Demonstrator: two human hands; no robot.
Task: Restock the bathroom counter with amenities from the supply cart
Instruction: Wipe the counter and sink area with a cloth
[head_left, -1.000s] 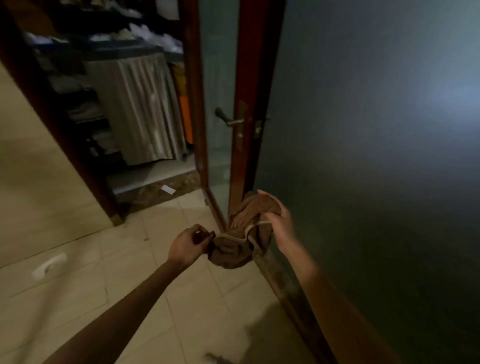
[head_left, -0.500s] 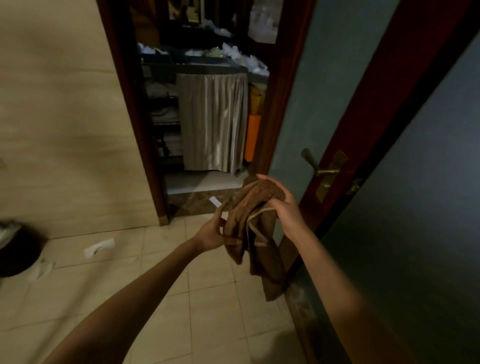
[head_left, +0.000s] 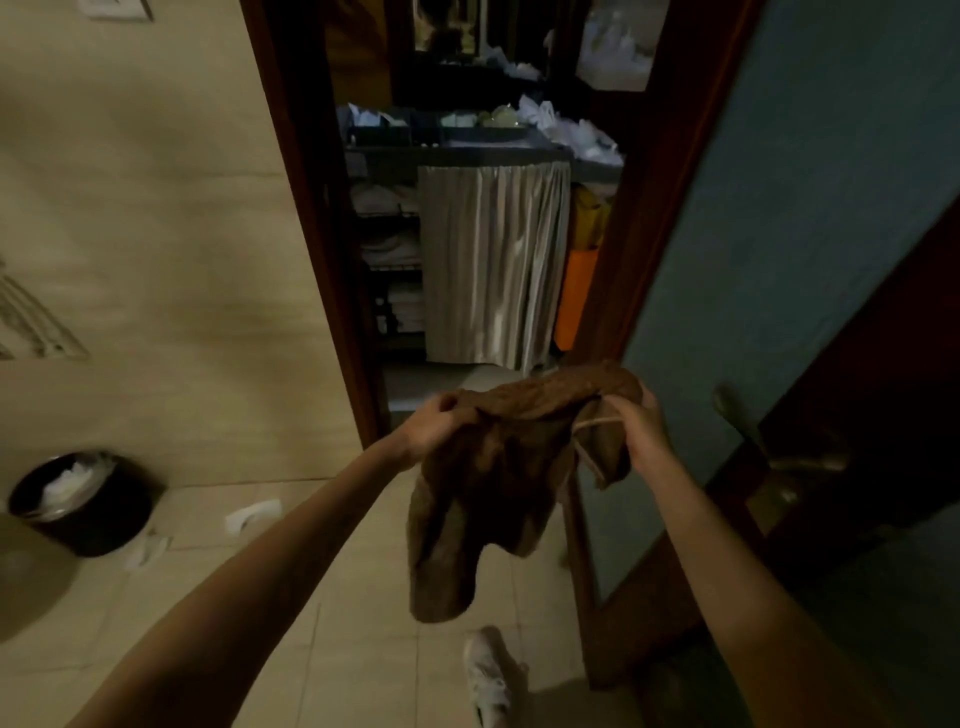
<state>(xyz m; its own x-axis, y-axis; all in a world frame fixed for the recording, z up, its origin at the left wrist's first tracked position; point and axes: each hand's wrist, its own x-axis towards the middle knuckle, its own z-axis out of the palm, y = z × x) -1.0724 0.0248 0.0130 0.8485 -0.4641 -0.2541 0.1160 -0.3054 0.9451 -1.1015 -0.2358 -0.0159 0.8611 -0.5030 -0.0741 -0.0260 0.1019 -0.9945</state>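
Observation:
A brown towel hangs in front of me, stretched between both hands. My left hand grips its left top edge. My right hand grips the right end, fingers curled round the bunched cloth and its pale trim. The lower part of the towel dangles loose above the floor. Beyond the open doorway stands the supply cart, with a grey curtain across its front, folded white towels on its left shelves and white packets on top.
The wooden door with a metal handle stands open at my right. A black bin full of white paper sits on the tiled floor at the left, with paper scraps near it. My shoe shows below.
My view swung left toward the doorway and the cart came nearer. My hands moved apart and lifted, spreading the bunched towel so it now hangs lower.

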